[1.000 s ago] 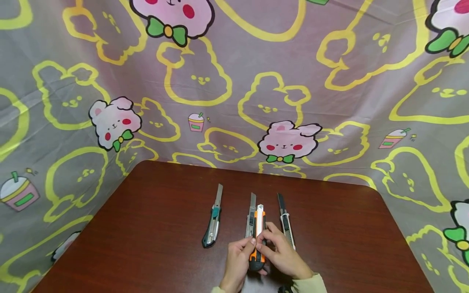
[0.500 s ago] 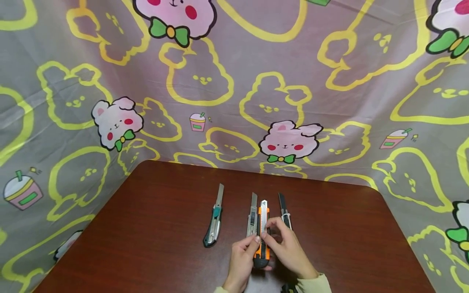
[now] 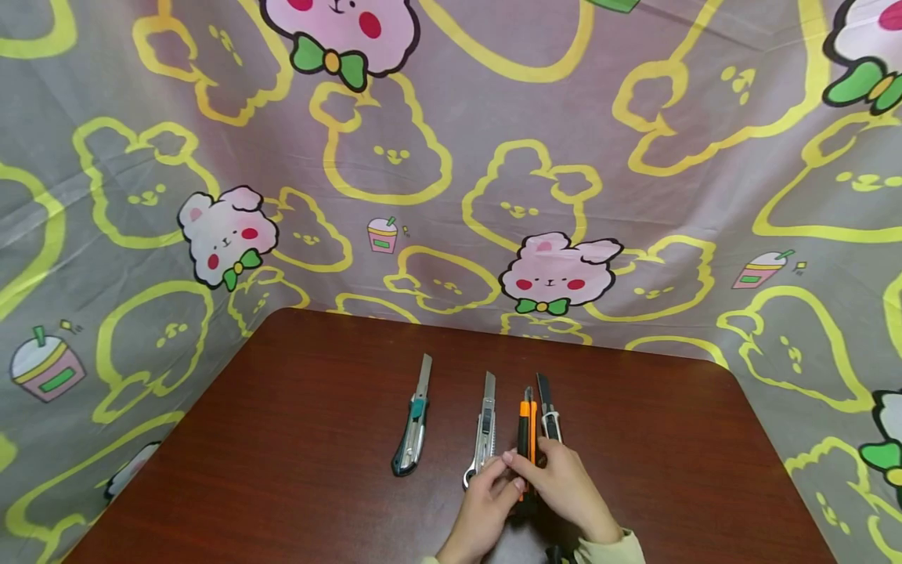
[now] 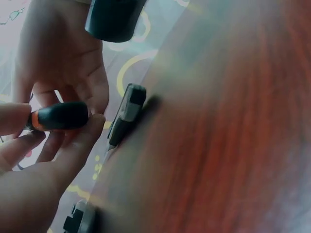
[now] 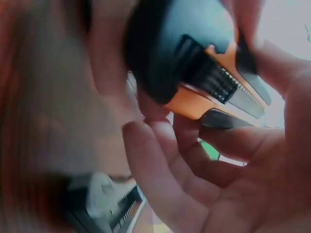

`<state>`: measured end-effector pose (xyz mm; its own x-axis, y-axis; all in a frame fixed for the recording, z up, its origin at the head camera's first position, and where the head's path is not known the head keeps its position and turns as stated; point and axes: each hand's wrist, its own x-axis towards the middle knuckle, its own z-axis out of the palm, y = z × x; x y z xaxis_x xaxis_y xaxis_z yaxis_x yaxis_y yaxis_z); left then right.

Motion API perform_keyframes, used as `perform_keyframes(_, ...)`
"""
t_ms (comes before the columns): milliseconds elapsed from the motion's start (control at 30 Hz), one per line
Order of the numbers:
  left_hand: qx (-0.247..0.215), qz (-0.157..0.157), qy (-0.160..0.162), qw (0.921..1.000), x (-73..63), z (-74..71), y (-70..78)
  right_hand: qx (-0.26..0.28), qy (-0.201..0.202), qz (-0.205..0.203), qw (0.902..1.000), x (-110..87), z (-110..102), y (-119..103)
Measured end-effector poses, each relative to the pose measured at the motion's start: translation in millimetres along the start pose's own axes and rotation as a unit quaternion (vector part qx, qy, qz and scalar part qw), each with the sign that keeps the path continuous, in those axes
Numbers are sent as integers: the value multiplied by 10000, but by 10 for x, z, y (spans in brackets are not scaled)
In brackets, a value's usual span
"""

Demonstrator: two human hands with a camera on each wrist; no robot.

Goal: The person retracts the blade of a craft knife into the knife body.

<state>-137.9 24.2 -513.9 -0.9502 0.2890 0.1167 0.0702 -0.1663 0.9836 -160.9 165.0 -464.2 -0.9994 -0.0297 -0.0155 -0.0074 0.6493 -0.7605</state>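
Note:
Both hands hold an orange and black snap-off utility knife (image 3: 524, 431) upright-pointing in the head view, its narrow edge turned up and its tip toward the far side of the table. My left hand (image 3: 482, 505) pinches its lower part between thumb and fingers. From the other side my right hand (image 3: 567, 486) grips it, thumb near the left fingertips. The rounded black butt of this utility knife (image 4: 63, 116) faces the left wrist camera. In the right wrist view its orange frame (image 5: 187, 102) and black ridged slider (image 5: 206, 73) show.
On the brown table (image 3: 296, 439) lie a teal and black utility knife (image 3: 412, 431), a silver utility knife (image 3: 486, 431) and a white and black one with a dark blade (image 3: 548, 415), blades outward. A patterned cloth (image 3: 423, 157) hangs behind. A black object (image 3: 557, 554) sits by the right sleeve.
The orange utility knife has moved right and been rolled from its broad slider face onto its narrow edge. Both hands have shifted right with it. The other knives stay put.

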Motion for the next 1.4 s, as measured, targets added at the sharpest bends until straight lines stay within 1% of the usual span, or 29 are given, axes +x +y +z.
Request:
perform_keyframes(100,-65,53,-232,9997,-10,43,3,-19,30,239,9997,13,-116,51)
perform_keyframes(200,-122,43,-340,9993,-17,85,30,-162,274,514,9982,21,-271,134)
perform_keyframes(300,352,98,-113,9993,-23,115,59,-409,548,833,9942,4,-444,241)
perform_keyframes(367,817,88,155,9965,-25,127,67,-581,671,1021,9908,-16,-545,314)
perform_keyframes(400,1070,63,287,9938,-24,136,67,-646,678,1110,9894,-24,-586,347)
perform_keyframes(467,1608,9,483,9858,-17,159,64,-709,652,1338,9863,-39,-649,404)
perform_keyframes(567,2254,-72,616,9723,8,227,56,-797,551,1631,9818,-52,-702,484)
perform_keyframes(667,2977,-184,537,9530,56,327,70,-945,477,1833,9773,-60,-719,553)
perform_keyframes(767,3599,-382,450,9311,153,449,95,-966,388,1934,9756,-59,-712,606)
perform_keyframes(800,3785,-449,434,9235,194,491,103,-980,370,1954,9751,-58,-704,623)
perform_keyframes(900,4179,-548,463,9057,329,613,107,-1013,354,2010,9737,-55,-678,678)
perform_keyframes(1000,4410,-679,483,8936,440,703,89,-1096,423,2014,9724,-48,-651,732)
perform_keyframes(1100,4608,-733,554,8827,500,753,47,-1138,451,2075,9705,-38,-642,767)
perform_keyframes(1167,4732,-646,625,8764,516,768,20,-1200,451,2166,9678,-32,-644,779)
perform_keyframes(1267,4943,-543,641,8652,524,771,-1,-1296,522,2226,9649,-26,-636,794)
perform_keyframes(1333,5035,-538,608,8602,529,766,5,-1317,549,2209,9648,-24,-619,806)
perform_keyframes(1400,5096,-564,559,8567,536,759,10,-1306,591,2157,9659,-25,-599,818)
